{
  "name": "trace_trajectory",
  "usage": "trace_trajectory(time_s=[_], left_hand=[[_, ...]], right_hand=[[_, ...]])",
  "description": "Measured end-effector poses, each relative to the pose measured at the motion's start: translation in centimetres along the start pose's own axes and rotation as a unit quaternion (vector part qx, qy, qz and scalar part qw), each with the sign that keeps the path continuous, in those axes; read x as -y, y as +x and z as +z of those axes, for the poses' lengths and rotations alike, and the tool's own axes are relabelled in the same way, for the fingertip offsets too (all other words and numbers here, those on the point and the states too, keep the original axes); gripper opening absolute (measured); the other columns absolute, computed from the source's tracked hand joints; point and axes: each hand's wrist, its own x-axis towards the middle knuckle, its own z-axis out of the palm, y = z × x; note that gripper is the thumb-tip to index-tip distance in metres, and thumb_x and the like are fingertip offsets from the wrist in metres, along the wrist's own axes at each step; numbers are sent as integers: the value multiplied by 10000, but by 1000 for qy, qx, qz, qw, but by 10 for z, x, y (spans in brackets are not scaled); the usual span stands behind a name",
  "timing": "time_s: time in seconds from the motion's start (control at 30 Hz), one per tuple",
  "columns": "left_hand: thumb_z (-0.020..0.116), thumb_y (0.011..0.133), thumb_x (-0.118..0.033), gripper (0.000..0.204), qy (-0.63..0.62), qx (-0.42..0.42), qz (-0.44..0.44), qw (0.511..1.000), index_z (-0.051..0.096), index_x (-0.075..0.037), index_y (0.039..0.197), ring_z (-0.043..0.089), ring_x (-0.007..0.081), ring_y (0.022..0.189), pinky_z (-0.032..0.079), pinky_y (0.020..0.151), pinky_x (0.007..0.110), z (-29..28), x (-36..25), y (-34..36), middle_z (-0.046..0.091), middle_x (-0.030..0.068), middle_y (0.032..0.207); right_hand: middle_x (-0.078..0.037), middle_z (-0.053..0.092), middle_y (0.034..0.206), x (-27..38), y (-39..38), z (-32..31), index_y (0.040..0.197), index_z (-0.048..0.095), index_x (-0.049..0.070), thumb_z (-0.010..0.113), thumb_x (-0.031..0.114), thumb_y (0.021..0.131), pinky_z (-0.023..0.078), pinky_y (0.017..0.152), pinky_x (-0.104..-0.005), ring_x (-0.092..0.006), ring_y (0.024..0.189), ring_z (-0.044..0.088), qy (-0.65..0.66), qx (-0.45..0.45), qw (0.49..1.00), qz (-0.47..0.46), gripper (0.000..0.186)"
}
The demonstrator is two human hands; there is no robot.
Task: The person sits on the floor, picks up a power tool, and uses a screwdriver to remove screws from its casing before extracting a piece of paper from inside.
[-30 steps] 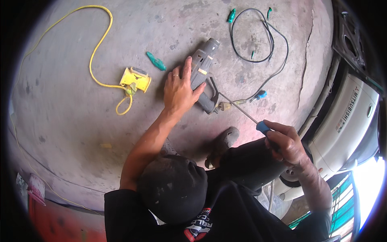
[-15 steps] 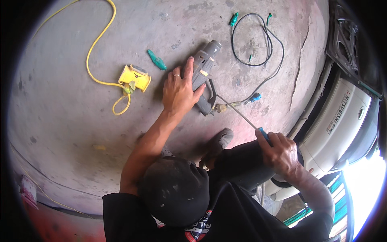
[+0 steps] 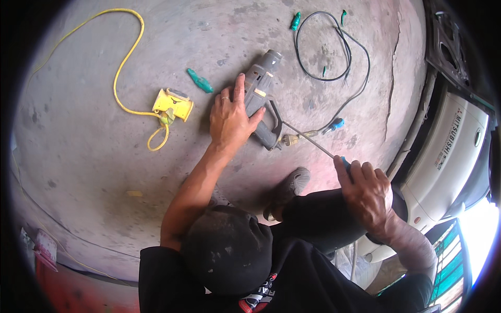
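Note:
A grey heat gun lies on its side on the concrete floor, nozzle toward the far side. My left hand presses over its body, thumb along the near side and fingers on the far-left side. Closed round the blue handle of a long screwdriver is my right hand. The shaft slants left to the heat gun, its tip at the dark loop beside the handle; whether it sits in a screw is too small to tell. Near the handle's end lies a pale plug.
A yellow socket box with a yellow cord lies to the left. A green piece is nearer the heat gun. Coiled black cable lies at the far right, with a blue connector. A car bumper borders the right side.
My right hand and the screwdriver handle have shifted slightly right. My left hand stays on the heat gun. The whole view has moved a little.

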Motion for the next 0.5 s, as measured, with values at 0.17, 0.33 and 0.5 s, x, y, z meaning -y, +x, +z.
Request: trace_trajectory(time_s=[0.17, 0.33, 0.5], left_hand=[[762, 776, -404, 809, 166, -83, 129, 974, 437, -47, 1425, 517, 364, 1171, 459, 900, 462, -11, -7, -11, 520, 210, 1309], [602, 862, -207, 359, 115, 2, 338, 934, 649, -32, 1172, 539, 243, 1208, 399, 1046, 424, 1, -19, -16, 620, 86, 1221], [581, 888, -202, 280, 155, -7, 392, 907, 677, -48, 1102, 545, 249, 1200, 389, 1047, 440, 13, -12, -17, 640, 82, 1186]], right_hand=[[-69, 552, 808, 16, -2, 4, 1241, 632, 21, 594, 90, 784, 449, 586, -301, -177, 754, 549, -4, -38, 999, 1, 464], [-93, 599, 813, 43, 3, 9, 1159, 670, 0, 603, 121, 777, 432, 522, -297, -176, 609, 537, -1, -156, 988, -1, 406], [-69, 572, 781, 27, -5, 12, 1073, 661, -17, 617, 112, 769, 478, 545, -325, -197, 627, 578, 71, -173, 982, 24, 334]])
